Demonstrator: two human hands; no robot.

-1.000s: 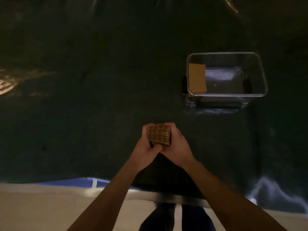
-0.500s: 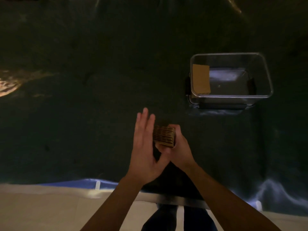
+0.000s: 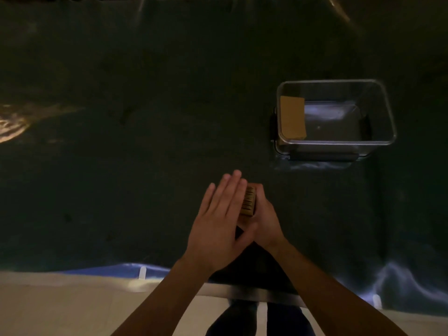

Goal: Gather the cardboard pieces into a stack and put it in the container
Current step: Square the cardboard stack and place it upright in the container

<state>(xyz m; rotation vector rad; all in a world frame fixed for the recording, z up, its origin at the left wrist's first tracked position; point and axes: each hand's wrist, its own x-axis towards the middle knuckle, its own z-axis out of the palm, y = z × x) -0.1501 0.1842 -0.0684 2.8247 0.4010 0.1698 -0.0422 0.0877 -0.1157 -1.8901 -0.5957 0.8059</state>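
A small stack of brown corrugated cardboard pieces is held above the dark table near its front edge, its ridged edges facing up. My right hand grips the stack from the right. My left hand lies flat with straight fingers against the stack's left side and hides most of it. A clear plastic container stands open to the far right of the hands. One flat cardboard piece leans inside it against the left wall.
The table is covered by a dark green cloth with a blue strip at its front edge. A glare patch shows at the far left. Pale floor and my legs are below.
My left hand let go of the stack, opened with fingers straight, and now presses flat against the stack's left side. The right hand kept hold of the stack throughout.
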